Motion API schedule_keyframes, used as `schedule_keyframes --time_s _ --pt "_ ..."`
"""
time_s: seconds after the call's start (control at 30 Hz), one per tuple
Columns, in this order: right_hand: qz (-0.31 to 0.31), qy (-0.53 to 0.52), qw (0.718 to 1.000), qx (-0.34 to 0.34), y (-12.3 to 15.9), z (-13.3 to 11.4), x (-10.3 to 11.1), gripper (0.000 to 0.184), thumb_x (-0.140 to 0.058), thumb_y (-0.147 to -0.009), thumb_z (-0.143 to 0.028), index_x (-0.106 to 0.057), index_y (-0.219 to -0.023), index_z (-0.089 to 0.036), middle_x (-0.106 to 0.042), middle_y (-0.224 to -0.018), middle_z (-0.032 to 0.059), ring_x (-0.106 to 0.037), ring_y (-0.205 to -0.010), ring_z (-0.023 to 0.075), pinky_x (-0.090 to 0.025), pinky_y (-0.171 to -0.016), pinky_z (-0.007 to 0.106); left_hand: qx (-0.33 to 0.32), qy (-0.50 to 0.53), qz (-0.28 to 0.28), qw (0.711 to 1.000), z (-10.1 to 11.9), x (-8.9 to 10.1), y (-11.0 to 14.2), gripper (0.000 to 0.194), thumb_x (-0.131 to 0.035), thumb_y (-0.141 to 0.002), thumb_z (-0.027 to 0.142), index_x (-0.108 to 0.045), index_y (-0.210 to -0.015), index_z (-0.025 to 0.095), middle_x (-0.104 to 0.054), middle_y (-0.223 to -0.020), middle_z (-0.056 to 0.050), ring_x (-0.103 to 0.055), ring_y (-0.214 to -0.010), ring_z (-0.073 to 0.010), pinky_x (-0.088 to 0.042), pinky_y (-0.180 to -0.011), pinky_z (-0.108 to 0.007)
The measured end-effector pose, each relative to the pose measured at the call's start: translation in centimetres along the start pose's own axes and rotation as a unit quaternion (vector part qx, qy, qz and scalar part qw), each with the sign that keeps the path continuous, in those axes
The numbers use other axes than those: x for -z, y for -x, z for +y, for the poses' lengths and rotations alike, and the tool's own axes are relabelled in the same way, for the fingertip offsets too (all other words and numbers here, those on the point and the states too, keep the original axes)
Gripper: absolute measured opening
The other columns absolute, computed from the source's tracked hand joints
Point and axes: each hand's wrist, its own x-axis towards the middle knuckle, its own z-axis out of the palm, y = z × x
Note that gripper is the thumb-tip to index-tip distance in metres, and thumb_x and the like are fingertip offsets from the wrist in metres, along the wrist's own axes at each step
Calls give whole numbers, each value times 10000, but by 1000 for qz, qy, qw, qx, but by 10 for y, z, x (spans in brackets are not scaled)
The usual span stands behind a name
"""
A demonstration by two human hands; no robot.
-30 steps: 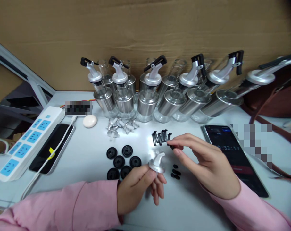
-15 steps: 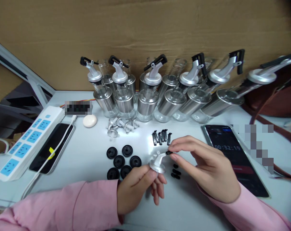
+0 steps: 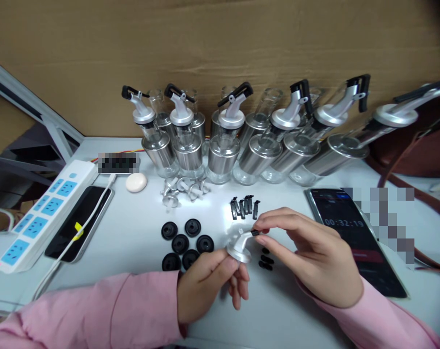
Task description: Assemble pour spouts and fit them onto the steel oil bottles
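Note:
My left hand point(image 3: 205, 286) is closed on a silver bottle pourer spout point(image 3: 239, 251), gripping its round base with the nozzle turned to the right. Between the thumb and forefinger of my right hand point(image 3: 318, 257) is a small black cap point(image 3: 255, 233), touching the nozzle's tip; how far it sits on the tip I cannot tell. Beyond my right fingers lie several thin black levers point(image 3: 243, 208). Below them are a few more small black caps point(image 3: 266, 265), close to my right thumb. Several round black stoppers point(image 3: 180, 244) lie left of the spout, partly hidden by my left hand.
A row of glass-and-metal bottles point(image 3: 224, 154) with pourers stands at the back, and loose silver spouts point(image 3: 170, 199) lie before it. A phone with a timer point(image 3: 351, 232) is on the right. At left are a power strip point(image 3: 41, 213), another phone point(image 3: 65, 242) and a white rounded object point(image 3: 136, 182).
The spout has tipped slightly, and the black cap now sits closer against its nozzle tip. Both hands have barely moved.

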Motion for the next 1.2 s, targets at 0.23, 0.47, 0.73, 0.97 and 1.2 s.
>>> schedule_keyframes --time_s 0.23,0.47,0.73,0.97,1.2 --pt "0 -15 1000 -20 1 0 0 256 -634 -785 -78 -610 -960 -263 -674 -879 -1 -630 -822 140 -504 -736 254 4 -11 -1 1000 2 0 0 485 -426 -826 603 -493 -735 132 -540 -619 -25 -480 -472 -87 -377 -551 -242" --pt "-16 -199 961 -192 -5 0 1 137 -587 -847 -223 -646 -969 -243 -668 -911 29 -637 -827 132 -514 -710 226 0 -11 -1 1000 1 0 -1 498 -429 -823 611 -498 -728 128 -545 -622 -30 -486 -475 -88 -385 -547 -238" --pt "-121 -546 712 -425 -10 5 -6 257 -691 -749 -279 -602 -968 -180 -665 -835 23 -599 -504 69 -461 -454 179 -2 -14 -3 1000 0 0 0 526 -436 -822 628 -521 -741 115 -553 -614 -31 -491 -476 -85 -378 -542 -226" --pt "-133 -561 695 -430 -7 7 -10 216 -658 -774 -284 -623 -945 -157 -675 -945 91 -597 -502 63 -454 -386 142 0 -9 -6 1000 -1 1 -1 564 -447 -799 664 -534 -749 109 -560 -620 -37 -496 -478 -88 -374 -535 -222" --pt "-160 -567 687 -426 -8 5 -12 255 -600 -805 -294 -693 -945 -103 -658 -839 90 -553 -464 51 -432 -361 127 2 -23 -14 1000 -1 1 -1 571 -426 -805 669 -536 -733 113 -570 -626 -46 -493 -485 -89 -372 -545 -224"
